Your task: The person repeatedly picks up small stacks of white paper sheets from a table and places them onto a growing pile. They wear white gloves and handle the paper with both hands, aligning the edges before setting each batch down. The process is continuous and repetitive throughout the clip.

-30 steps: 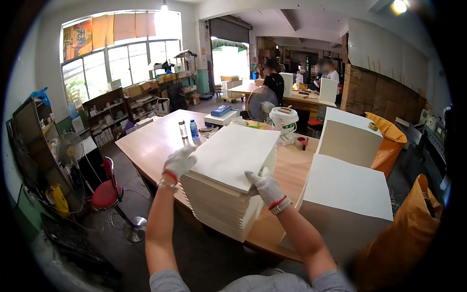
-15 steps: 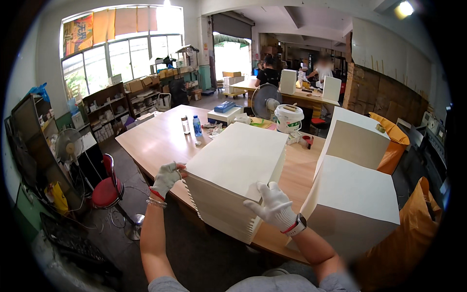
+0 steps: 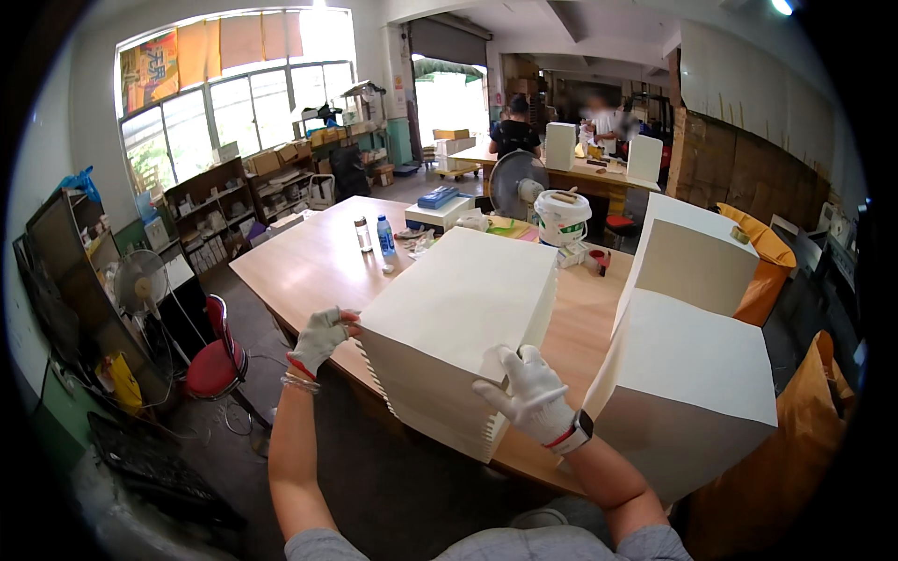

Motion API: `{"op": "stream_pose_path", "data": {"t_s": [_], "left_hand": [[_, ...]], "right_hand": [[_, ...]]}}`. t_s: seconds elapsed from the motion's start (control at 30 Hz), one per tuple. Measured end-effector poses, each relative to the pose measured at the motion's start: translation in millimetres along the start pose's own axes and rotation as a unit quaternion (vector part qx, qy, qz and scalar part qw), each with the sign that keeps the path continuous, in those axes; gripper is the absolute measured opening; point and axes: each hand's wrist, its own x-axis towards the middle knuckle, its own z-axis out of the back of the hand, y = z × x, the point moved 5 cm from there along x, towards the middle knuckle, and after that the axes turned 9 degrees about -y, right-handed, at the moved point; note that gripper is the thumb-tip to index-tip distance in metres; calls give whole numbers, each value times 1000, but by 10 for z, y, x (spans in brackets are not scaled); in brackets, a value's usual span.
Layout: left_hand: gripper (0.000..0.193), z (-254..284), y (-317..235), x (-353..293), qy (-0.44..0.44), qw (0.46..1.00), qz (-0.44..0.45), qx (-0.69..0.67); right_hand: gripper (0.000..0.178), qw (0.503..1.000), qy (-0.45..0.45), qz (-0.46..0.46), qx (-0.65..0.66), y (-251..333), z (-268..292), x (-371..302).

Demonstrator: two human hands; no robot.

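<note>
A thick stack of white sheets [image 3: 458,318] rests near the front edge of a long wooden table [image 3: 309,266]. The stack's near edges are stepped like a saw. My left hand [image 3: 321,338], in a white glove, grips the stack's left near corner. My right hand [image 3: 530,395], also gloved, with a dark watch at the wrist, clasps the right near corner with fingers spread over the top sheet. The stack is tilted up toward me.
Two taller white stacks [image 3: 687,374] stand to the right on the table. A white bucket [image 3: 563,217], a desk fan [image 3: 516,183] and two small bottles [image 3: 384,236] sit farther back. A red stool [image 3: 213,366] stands left. People work at a far table [image 3: 599,173].
The stack has come nearer and tipped up toward me. Both hands slid from its top down to its near corners.
</note>
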Motion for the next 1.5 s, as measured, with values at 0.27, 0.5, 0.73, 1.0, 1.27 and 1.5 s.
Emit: {"op": "stream_pose_path", "data": {"t_s": [0.27,0.5,0.73,1.0,1.27,1.5], "left_hand": [[48,59,-253,134,-277,930,-142,-196],[38,-2226,-2772,-1124,77,897,-420,-113],[28,-4483,-3785,-1893,366,714,-593,-66],[13,-5575,-3788,-1961,472,683,-553,69],[8,-5528,-3725,-1955,469,706,-526,-78],[9,-5514,-3749,-1918,525,783,-327,-65]], "right_hand": [[38,945,-284,67,147,-776,1453,-970],[21,857,-328,-80,-389,-1549,2997,-2169],[26,817,-290,-209,-452,-1946,3535,-2805],[35,870,-364,-71,-324,-1704,3693,-1953],[19,879,-347,-22,-327,-1758,3724,-1798],[22,837,-375,0,-399,-1917,3656,-2002]]}}
